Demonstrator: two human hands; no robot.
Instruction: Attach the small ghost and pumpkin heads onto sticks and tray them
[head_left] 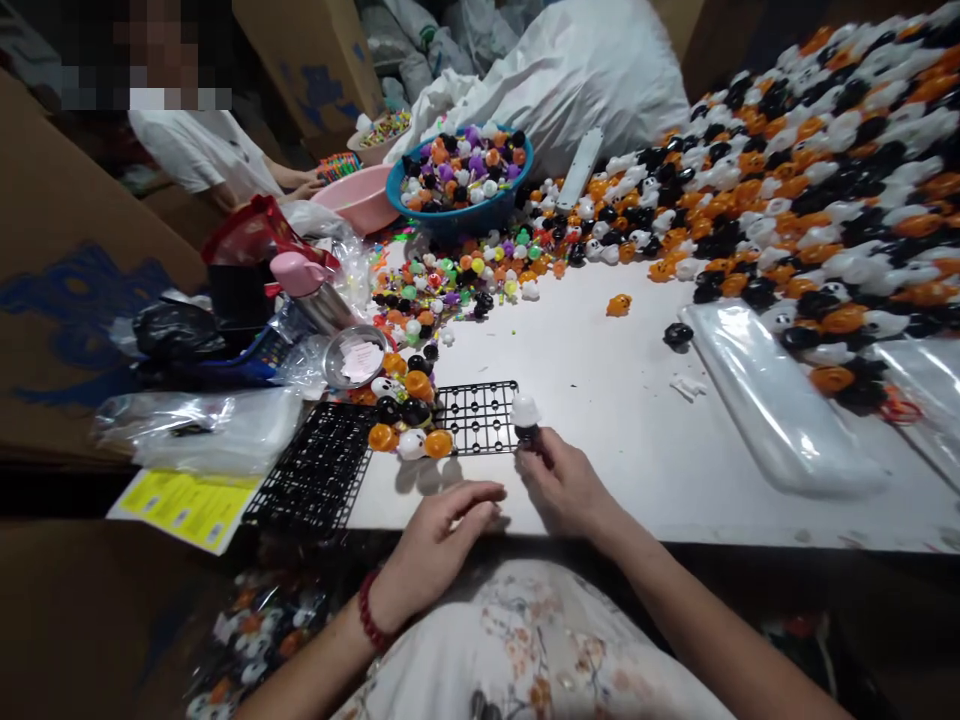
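Observation:
My right hand (562,480) pinches a small figure (526,412) with a white top and a dark base, at the right end of a black plastic grid (476,415). My left hand (446,535) hovers near the table's front edge, fingers slightly curled and apart, nothing visible in it. Orange, white and black figures (412,443) stand in rows at the grid's left part. Further left lies a stack of black grids (315,465).
A large pile of Halloween figures (787,190) covers the back right of the white table (570,350). Clear plastic bags (780,410) lie at right. A blue basin (457,205), a pink basin (360,198) and a pink-lidded flask (315,290) stand behind. Another person (206,150) works at back left.

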